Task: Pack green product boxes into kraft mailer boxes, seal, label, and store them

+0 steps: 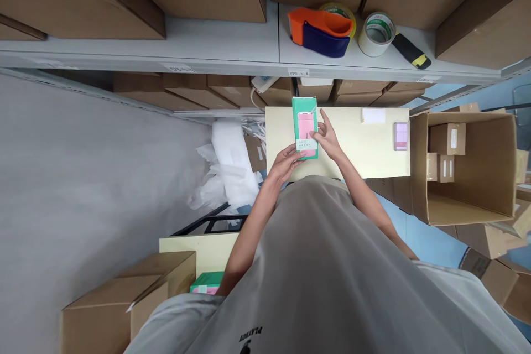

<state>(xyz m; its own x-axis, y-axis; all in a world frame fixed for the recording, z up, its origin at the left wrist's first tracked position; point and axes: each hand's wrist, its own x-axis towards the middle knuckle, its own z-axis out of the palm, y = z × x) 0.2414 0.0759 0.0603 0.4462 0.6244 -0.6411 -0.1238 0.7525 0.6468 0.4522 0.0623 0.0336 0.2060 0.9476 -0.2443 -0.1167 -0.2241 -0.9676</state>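
Note:
A green retail box with a pink item pictured on it (pixel 305 126) is held over the pale yellow table (pixel 352 144). My left hand (pixel 285 160) grips its near end from below. My right hand (pixel 326 136) touches its right side, thumb and fingers pinched on the edge, index finger stretched up.
A phone (pixel 400 136) and a white label (pixel 373 115) lie on the table. An open carton with small boxes (pixel 464 166) stands at right. The shelf above holds an orange tape dispenser (pixel 321 30), a tape roll (pixel 376 33) and a cutter (pixel 411 51). White wrapping (pixel 226 168) lies left; another green box (pixel 207 282) sits near left.

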